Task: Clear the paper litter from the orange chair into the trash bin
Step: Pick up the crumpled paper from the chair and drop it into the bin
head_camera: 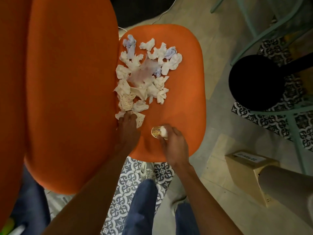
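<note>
So the paper litter (145, 73) sits piled mid-frame on the orange chair (184, 99), with the trash bin (255, 82) off to the right. The left hand (128, 124) has its fingers curled on a dotted scrap (141, 119), and the right hand (174, 143) grips a crumpled wad (158, 132) below the pile.

We are seeing the paper litter (144, 73) lying on the chair (183, 107), with the trash bin (255, 82) standing to its right.

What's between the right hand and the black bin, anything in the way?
Head view: no litter there. From the right hand, which grips a paper wad, only bare orange chair seat, then pale floor up to the black bin.
</note>
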{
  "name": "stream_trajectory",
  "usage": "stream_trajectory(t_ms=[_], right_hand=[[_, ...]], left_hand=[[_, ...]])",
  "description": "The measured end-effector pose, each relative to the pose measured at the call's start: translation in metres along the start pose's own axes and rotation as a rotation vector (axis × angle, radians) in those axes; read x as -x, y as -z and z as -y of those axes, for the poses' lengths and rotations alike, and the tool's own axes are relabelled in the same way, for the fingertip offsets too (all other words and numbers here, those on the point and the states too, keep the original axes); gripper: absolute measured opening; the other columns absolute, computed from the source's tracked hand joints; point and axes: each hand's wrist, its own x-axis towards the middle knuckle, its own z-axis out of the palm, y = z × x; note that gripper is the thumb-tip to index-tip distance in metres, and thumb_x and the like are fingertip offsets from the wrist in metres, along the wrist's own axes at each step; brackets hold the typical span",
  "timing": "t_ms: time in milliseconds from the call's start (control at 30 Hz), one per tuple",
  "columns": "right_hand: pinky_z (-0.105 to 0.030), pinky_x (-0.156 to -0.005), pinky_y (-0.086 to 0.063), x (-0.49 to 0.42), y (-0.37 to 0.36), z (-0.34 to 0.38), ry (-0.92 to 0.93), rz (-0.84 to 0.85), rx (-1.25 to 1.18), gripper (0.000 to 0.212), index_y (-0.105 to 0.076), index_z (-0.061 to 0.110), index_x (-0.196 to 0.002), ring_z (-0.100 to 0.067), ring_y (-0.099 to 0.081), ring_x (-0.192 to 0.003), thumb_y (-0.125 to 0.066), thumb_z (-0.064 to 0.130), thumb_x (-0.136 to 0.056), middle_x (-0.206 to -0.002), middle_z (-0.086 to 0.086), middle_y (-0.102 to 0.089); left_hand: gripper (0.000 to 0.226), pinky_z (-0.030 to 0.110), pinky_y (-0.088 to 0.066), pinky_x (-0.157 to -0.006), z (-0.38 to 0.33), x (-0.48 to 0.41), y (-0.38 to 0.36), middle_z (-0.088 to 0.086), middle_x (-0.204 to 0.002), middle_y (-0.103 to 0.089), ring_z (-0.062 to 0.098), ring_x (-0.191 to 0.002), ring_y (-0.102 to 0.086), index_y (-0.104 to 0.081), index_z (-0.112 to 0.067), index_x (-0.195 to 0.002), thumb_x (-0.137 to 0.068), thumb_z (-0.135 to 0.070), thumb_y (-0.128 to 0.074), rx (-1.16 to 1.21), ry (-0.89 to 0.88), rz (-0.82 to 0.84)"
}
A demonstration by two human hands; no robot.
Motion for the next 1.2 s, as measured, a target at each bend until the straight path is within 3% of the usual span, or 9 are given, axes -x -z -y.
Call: stream_trajectory(t_ms=[200, 367, 600, 733, 867, 967, 1000, 1100, 1200], right_hand=[[-0.041, -0.082, -0.061, 0.014, 0.028, -0.023, -0.050, -0.123, -0.156, 0.046, -0.058, 0.034, -0.140, -0.021, -0.067, -0.106, -0.076, 0.031, -0.098, -0.123, 0.002, -0.068], [-0.033, -0.087, -0.062, 0.020, 0.054, -0.031, -0.107, -0.215, -0.274, 0.047, -0.060, 0.035, -0.136, -0.014, -0.071, -0.105, -0.081, 0.034, -0.095, -0.124, 0.006, -0.073], [-0.035, -0.085, -0.062, 0.061, 0.127, -0.046, -0.169, -0.372, -0.504, 0.045, -0.051, 0.042, -0.134, -0.007, -0.074, -0.102, -0.077, 0.046, -0.097, -0.117, 0.014, -0.076], [-0.015, -0.074, -0.057, 0.106, 0.183, -0.067, -0.189, -0.491, -0.585, 0.047, -0.054, 0.035, -0.134, 0.001, -0.073, -0.092, -0.080, 0.042, -0.096, -0.112, 0.007, -0.077], [-0.010, -0.068, -0.052, 0.156, 0.231, -0.098, -0.243, -0.573, -0.639, 0.044, -0.056, 0.029, -0.132, 0.004, -0.071, -0.086, -0.080, 0.039, -0.096, -0.102, 0.008, -0.075], [-0.005, -0.069, -0.048, 0.193, 0.264, -0.121, -0.283, -0.614, -0.705, 0.042, -0.056, 0.027, -0.134, 0.011, -0.068, -0.089, -0.078, 0.033, -0.098, -0.103, 0.018, -0.071], [-0.006, -0.070, -0.048, 0.211, 0.280, -0.133, -0.300, -0.635, -0.724, 0.042, -0.055, 0.027, -0.136, 0.012, -0.067, -0.091, -0.076, 0.031, -0.100, -0.105, 0.021, -0.069], [-0.011, -0.076, -0.052, 0.256, 0.309, -0.167, -0.370, -0.704, -0.734, 0.042, -0.053, 0.026, -0.141, 0.011, -0.065, -0.098, -0.071, 0.028, -0.103, -0.111, 0.019, -0.066], [-0.009, -0.080, -0.051, 0.303, 0.337, -0.200, -0.431, -0.799, -0.744, 0.042, -0.054, 0.023, -0.143, -0.005, -0.065, -0.104, -0.068, 0.026, -0.104, -0.122, 0.004, -0.065]], left_hand=[[0.054, 0.048, -0.056, -0.093, -0.003, -0.004, 0.005, 0.016, -0.139, -0.052, 0.039, -0.124, -0.053, -0.057, -0.013, -0.129, -0.081, 0.003, -0.076, -0.079, -0.062, -0.013], [0.058, 0.051, -0.052, -0.103, -0.040, 0.012, 0.024, 0.017, -0.144, -0.052, 0.039, -0.130, -0.053, -0.057, -0.013, -0.139, -0.087, -0.015, -0.082, 0.052, -0.106, -0.007], [0.054, 0.028, -0.051, -0.085, -0.111, 0.067, 0.053, 0.015, -0.122, -0.068, 0.030, -0.100, -0.068, -0.066, -0.012, -0.134, -0.086, -0.027, -0.085, 0.208, -0.268, -0.069], [0.053, 0.035, -0.063, -0.086, -0.167, 0.116, 0.070, 0.011, -0.127, -0.068, 0.022, -0.102, -0.069, -0.067, -0.012, -0.135, -0.087, -0.024, -0.086, 0.307, -0.360, -0.086], [0.051, 0.024, -0.063, -0.086, -0.227, 0.168, 0.075, 0.003, -0.126, -0.072, 0.011, -0.102, -0.071, -0.068, -0.019, -0.133, -0.086, -0.028, -0.086, 0.376, -0.403, -0.046], [0.048, 0.006, -0.055, -0.079, -0.271, 0.206, 0.075, -0.004, -0.117, -0.074, 0.005, -0.096, -0.071, -0.070, -0.017, -0.130, -0.086, -0.026, -0.088, 0.438, -0.425, -0.011], [0.047, 0.006, -0.055, -0.078, -0.290, 0.225, 0.074, -0.006, -0.113, -0.075, 0.003, -0.092, -0.072, -0.071, -0.019, -0.128, -0.085, -0.027, -0.088, 0.445, -0.444, 0.009], [0.041, 0.021, -0.061, -0.078, -0.336, 0.268, 0.067, -0.008, -0.104, -0.077, 0.005, -0.086, -0.073, -0.071, -0.029, -0.122, -0.085, -0.033, -0.087, 0.414, -0.491, 0.072], [0.038, 0.004, -0.051, -0.074, -0.385, 0.311, 0.058, -0.007, -0.107, -0.078, 0.002, -0.087, -0.072, -0.074, -0.025, -0.118, -0.083, -0.027, -0.088, 0.431, -0.545, 0.120]])
